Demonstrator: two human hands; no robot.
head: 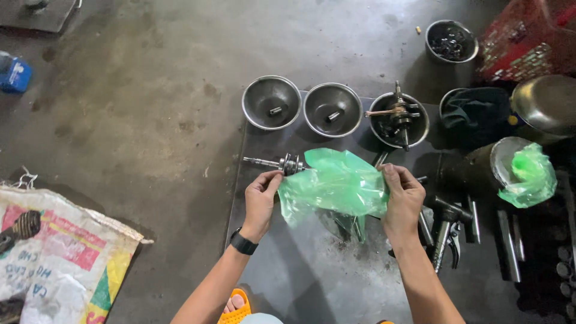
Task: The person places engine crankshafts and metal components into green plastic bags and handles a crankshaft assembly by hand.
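My left hand and my right hand each pinch one side of a green plastic bag, held stretched between them above a dark metal plate. A metal crankshaft pokes out of the bag's left side, its threaded shaft pointing left just above my left thumb. A black watch sits on my left wrist.
Three steel bowls stand beyond the bag: two with small parts, one with a crank assembly. Tools lie right of my right hand. Another green bag rests on a container. A printed sack lies at left.
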